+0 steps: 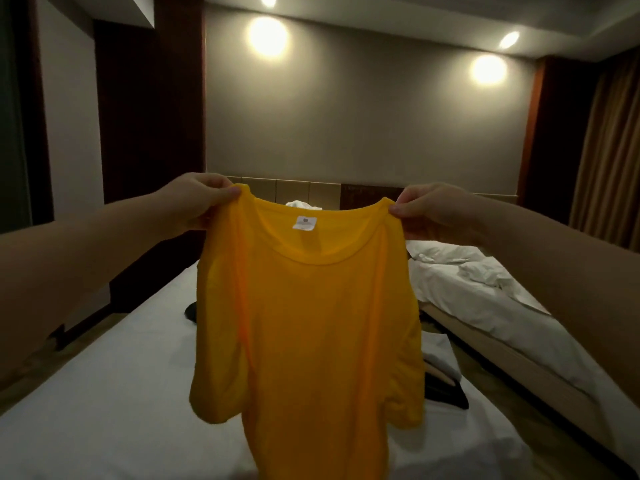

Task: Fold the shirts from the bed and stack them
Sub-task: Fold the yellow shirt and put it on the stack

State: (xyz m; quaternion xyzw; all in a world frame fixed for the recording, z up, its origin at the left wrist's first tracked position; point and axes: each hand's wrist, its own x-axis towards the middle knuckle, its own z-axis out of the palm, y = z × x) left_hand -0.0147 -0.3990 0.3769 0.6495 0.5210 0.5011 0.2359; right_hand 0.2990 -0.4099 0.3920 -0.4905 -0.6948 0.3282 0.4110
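Now holding yellow shirt [311, 323] up by the shoulders, spread flat, hanging over the bed [104, 410], white neck label [304, 223] facing the camera. Pinching one shoulder with left hand [197, 199], the other with right hand [433, 209]; each grip closed on the fabric. Behind the shirt on the right, dark clothes [446, 393] lying on the bed. Further right, second bed [485, 306] with rumpled white sheets.

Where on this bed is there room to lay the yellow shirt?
Free: the bare sheet left of the yellow shirt, out to the bed's edge. Crowded: right of it, where dark clothes and a pale garment lie.
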